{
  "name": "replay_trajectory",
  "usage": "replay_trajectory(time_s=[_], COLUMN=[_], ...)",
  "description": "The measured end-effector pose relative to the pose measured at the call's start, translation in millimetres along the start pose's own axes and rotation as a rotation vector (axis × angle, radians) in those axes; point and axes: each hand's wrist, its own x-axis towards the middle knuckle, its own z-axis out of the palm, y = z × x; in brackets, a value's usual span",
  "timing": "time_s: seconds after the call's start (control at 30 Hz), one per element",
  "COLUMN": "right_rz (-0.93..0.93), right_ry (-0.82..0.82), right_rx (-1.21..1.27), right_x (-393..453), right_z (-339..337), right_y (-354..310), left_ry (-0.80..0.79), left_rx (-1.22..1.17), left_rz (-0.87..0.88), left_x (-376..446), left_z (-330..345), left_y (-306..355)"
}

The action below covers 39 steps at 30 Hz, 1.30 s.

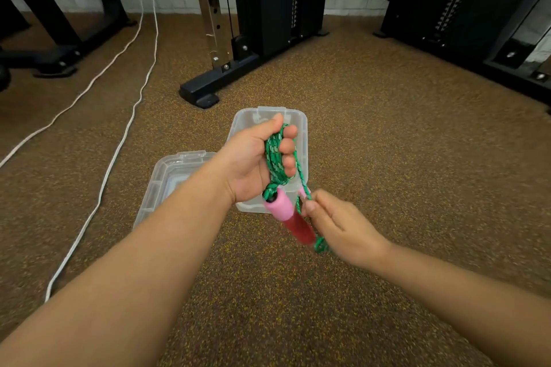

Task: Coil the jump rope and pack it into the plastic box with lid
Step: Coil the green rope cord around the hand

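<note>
My left hand (253,161) is closed around several loops of the green jump rope (275,158), held above the clear plastic box (299,122). A pink and red handle (290,214) hangs down from that coil. My right hand (337,223) pinches the rope's loose strand just right of the handle, with a green rope end showing below it. The second handle is mostly hidden behind my right fingers. The box stands open on the floor, and its clear lid (167,176) lies to its left, partly under my left forearm.
The floor is brown speckled rubber. A black gym machine base (205,92) stands just beyond the box, with more black frames at the far left and right. Two white cables (119,143) run along the floor on the left.
</note>
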Motion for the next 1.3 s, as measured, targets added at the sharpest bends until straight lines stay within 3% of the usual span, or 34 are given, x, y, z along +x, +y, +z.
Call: replay_trajectory(time_s=[0.17, 0.4, 0.57, 0.73, 0.87, 1.13, 1.2, 1.3], right_rz=[-0.086, -0.228, -0.212, -0.131, -0.077, 0.098, 0.004, -0.096], right_ry=[-0.103, -0.030, 0.118, 0.229, 0.360, 0.701, 0.687, 0.557], right_rx=[-0.044, 0.029, 0.067, 0.076, 0.112, 0.452, 0.396, 0.117], right_x=[-2, 7, 23, 26, 26, 35, 31, 20], right_z=[4, -26, -45, -40, -29, -33, -40, -47], right_y=[-21, -37, -33, -22, -16, -10, 1, 21], left_ry=[0.085, 0.130, -0.098, -0.235, -0.290, -0.213, -0.161, -0.113], left_rx=[0.188, 0.623, 0.902, 0.889, 0.904, 0.855, 0.835, 0.806], left_rz=[0.044, -0.043, -0.169, -0.269, -0.233, -0.178, -0.161, -0.148], left_x=[7, 1, -14, -13, -15, -9, -8, -6], left_z=[4, 3, 12, 15, 14, 3, -1, -5], left_y=[-9, -14, -6, -3, -4, -7, -6, -5])
